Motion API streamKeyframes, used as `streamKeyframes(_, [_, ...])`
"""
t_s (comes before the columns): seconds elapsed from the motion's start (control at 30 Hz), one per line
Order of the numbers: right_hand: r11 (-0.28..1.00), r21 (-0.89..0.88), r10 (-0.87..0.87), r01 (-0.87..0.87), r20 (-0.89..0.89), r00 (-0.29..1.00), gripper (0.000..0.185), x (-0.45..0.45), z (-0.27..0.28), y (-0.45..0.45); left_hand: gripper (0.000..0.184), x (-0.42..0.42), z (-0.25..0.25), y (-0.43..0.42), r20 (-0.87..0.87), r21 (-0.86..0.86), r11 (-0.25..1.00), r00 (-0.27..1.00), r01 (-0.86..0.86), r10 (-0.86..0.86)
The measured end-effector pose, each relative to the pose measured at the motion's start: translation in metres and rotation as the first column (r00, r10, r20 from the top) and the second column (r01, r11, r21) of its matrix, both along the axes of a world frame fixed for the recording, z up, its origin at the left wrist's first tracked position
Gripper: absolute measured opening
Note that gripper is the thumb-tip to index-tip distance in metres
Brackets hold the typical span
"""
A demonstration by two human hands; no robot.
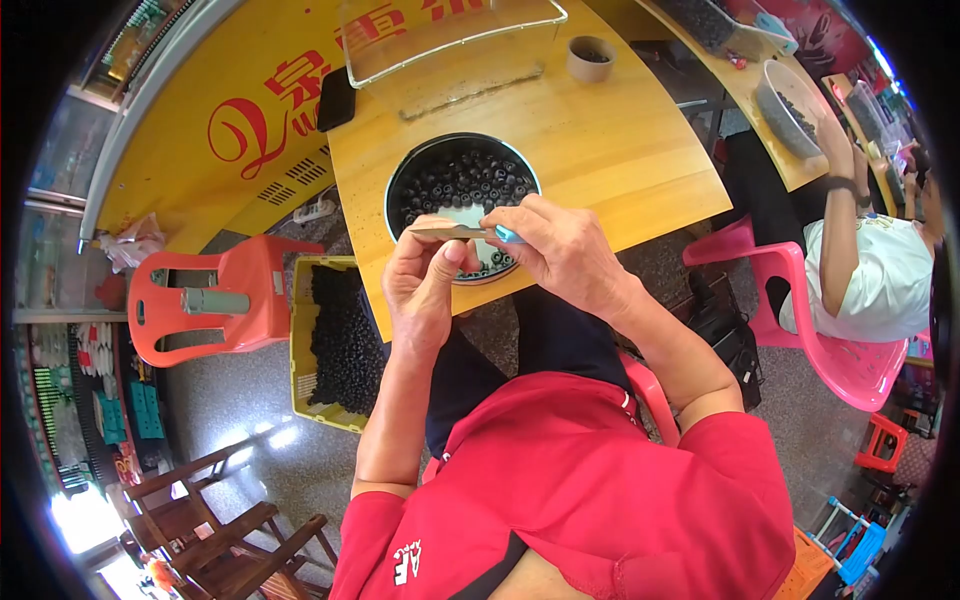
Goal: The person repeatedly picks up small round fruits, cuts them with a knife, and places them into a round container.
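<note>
My right hand (570,250) grips the blue handle of a small knife (508,235), whose flat blade points left. My left hand (420,285) is closed, thumb against bent fingers, beside the blade tip; whatever it pinches is hidden. Both hands are over the near side of a round, dark-walled basin (392,190) on the wooden table. Small black ring-shaped parts (470,175) lie in the basin, mostly on its far side, and part of its pale bottom shows.
A clear plastic bin (455,50), a phone (337,99) and a small cup (590,62) stand farther back on the table (620,170). A yellow crate (300,340) of black parts sits at left, beside an orange chair (215,300). A person (860,260) sits at right.
</note>
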State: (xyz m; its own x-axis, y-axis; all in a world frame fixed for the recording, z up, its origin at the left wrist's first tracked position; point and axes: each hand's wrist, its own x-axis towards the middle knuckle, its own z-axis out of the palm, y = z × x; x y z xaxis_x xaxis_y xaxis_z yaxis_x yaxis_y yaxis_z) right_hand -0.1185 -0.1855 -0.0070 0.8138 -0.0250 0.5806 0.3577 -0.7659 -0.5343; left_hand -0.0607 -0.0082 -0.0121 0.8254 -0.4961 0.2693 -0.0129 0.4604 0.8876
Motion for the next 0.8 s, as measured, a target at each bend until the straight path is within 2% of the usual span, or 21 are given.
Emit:
streamKeyframes(0.07, [0.994,-0.067,-0.092,0.088,-0.068,0.993,0.014,0.001,-0.001,-0.003,0.013,-0.003,-0.001,0.006,-0.039,-0.046,0.999,0.999,0.019,-0.02])
streamKeyframes(0.17, [0.992,0.116,-0.048,0.049,-0.017,0.999,0.012,0.006,-0.009,-0.009,0.011,-0.007,0.006,0.01,0.002,-0.1,0.994,0.999,0.035,-0.035])
streamKeyframes(0.23, [0.944,0.328,0.056,-0.03,-0.072,0.996,0.015,0.002,0.001,0.002,0.01,-0.006,0.003,0.012,-0.011,-0.041,0.999,1.0,-0.021,0.021])
streamKeyframes(0.3, [0.839,0.54,0.191,-0.073,-0.166,0.967,0.02,-0.003,0.022,0.01,0.01,-0.004,-0.001,0.007,0.028,-0.019,0.998,0.998,-0.057,0.058])
streamKeyframes(0.37, [0.67,0.741,0.38,-0.05,-0.284,0.881,0.026,-0.008,0.036,0.016,0.012,-0.006,0.0,0.004,0.077,0.0,0.997,0.994,-0.077,0.077])
streamKeyframes(0.4, [0.6,0.798,0.435,-0.054,-0.269,0.859,0.03,-0.006,0.03,0.019,0.013,-0.007,0.002,0.003,0.106,0.013,0.996,0.99,-0.094,0.092])
streamKeyframes(0.5, [0.434,0.899,0.519,-0.055,-0.199,0.831,0.028,-0.003,0.025,0.025,0.013,-0.006,-0.002,0.005,0.209,0.069,0.987,0.969,-0.148,0.131])
streamKeyframes(0.53, [0.417,0.907,0.532,-0.052,-0.198,0.823,0.028,-0.004,0.026,0.025,0.013,-0.004,-0.004,0.005,0.246,0.089,0.982,0.959,-0.167,0.141])
streamKeyframes(0.73, [0.27,0.963,0.61,0.001,-0.171,0.774,0.028,-0.007,0.027,0.023,0.013,-0.008,0.001,0.003,0.141,-0.003,0.997,0.987,-0.078,0.078])
streamKeyframes(0.8, [0.216,0.976,0.622,0.0,-0.138,0.771,0.027,-0.006,0.026,0.022,0.012,-0.007,0.0,0.012,0.137,-0.004,0.995,0.985,-0.103,0.103])
